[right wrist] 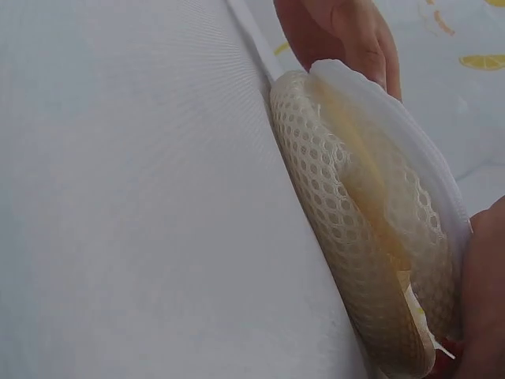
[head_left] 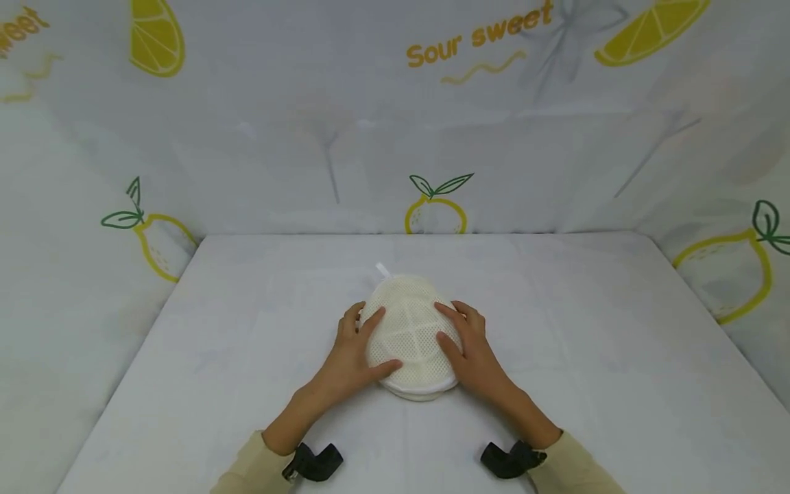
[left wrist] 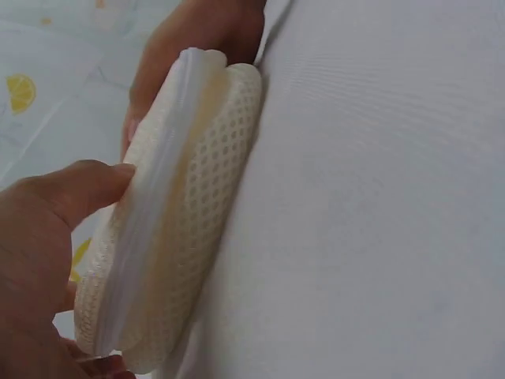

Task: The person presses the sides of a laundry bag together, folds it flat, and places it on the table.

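A rounded cream mesh laundry bag [head_left: 412, 343] lies on the white table with a small white loop [head_left: 382, 270] at its far left edge. My left hand [head_left: 352, 353] grips its left side, thumb [left wrist: 102, 188] over the top and the other fingers around the far left edge. On the right side my right hand [head_left: 475, 353] holds it, thumb and forefinger on the mesh. From the left wrist view, the bag's edge [left wrist: 158, 229] shows white trim between honeycomb mesh layers. The right wrist view shows a gap between the mesh layers [right wrist: 323, 181].
A white cloth covers the table [head_left: 586, 309]. Behind it and along both sides hangs a white curtain [head_left: 265, 158] printed with lemons and lettering. Black wrist mounts [head_left: 317, 463] sit on both of my wrists, below beige sleeves [head_left: 256, 466].
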`<control>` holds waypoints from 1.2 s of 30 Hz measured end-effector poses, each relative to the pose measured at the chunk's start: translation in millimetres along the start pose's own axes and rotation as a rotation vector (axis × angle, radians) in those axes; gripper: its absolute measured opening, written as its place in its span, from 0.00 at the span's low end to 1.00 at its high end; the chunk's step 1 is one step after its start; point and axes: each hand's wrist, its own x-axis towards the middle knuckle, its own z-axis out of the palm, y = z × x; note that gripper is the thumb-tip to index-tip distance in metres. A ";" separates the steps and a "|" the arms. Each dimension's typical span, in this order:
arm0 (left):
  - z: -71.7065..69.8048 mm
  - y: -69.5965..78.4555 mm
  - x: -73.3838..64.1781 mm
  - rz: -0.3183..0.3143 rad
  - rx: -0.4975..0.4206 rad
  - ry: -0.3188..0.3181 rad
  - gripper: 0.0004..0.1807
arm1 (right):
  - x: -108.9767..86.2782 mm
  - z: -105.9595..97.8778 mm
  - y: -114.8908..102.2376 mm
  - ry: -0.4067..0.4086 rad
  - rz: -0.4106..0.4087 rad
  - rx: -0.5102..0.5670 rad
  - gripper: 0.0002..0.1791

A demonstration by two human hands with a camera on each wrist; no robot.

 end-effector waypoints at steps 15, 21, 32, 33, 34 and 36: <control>24.4 -23.4 -2.6 0.126 0.108 -0.016 0.50 | -2.6 15.9 16.6 -0.046 -0.061 -0.005 0.27; 25.4 -33.1 -3.8 0.135 0.103 0.009 0.51 | 0.9 26.4 19.1 -0.035 -0.091 -0.061 0.26; 24.6 -42.0 -1.4 0.190 0.158 -0.001 0.50 | 6.9 31.4 17.7 -0.043 -0.095 -0.087 0.24; 24.2 -41.6 -1.1 0.189 0.152 0.002 0.51 | 6.9 30.4 17.2 -0.046 -0.089 -0.083 0.24; 23.4 -41.0 -0.5 0.186 0.145 0.008 0.51 | 7.0 29.3 16.5 -0.048 -0.083 -0.075 0.24; 21.9 -40.1 0.0 0.174 0.136 0.019 0.53 | 6.7 26.9 14.5 -0.048 -0.066 -0.065 0.25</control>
